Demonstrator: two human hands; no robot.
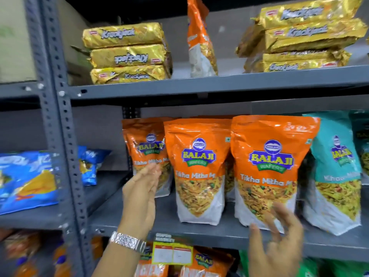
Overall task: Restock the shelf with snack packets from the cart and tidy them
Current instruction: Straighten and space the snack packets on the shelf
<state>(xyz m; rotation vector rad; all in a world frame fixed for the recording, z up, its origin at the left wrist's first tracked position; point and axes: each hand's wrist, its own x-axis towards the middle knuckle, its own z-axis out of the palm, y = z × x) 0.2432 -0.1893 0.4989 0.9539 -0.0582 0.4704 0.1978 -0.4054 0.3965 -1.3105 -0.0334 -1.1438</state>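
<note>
The left hand (142,191), at lower centre of the frame, is open and flat, palm turned right, fingers together and pointing up. Its fingertips reach the lower front of the leftmost orange packet (148,154); whether they touch it I cannot tell. A metal watch (127,241) sits on the wrist below. The right hand (279,236), at lower right, is open with fingers spread and blurred, holding nothing, its fingertips at the bottom edge of the right orange packet (269,168).

Between the two hands the middle orange packet (197,168) stands upright on the middle shelf (199,234), and a teal packet (335,172) stands just beside the right orange one. All face forward, so this row looks largely stocked; what seems left is squaring it up, since the leftmost packet sits further back than its neighbours. Bare shelf shows to its left, with room for more. The cart is not in view, so remaining stock cannot be judged.

On the upper shelf, gold biscuit packs (127,52) lie stacked at top centre, one of them printed side upside down.
</note>
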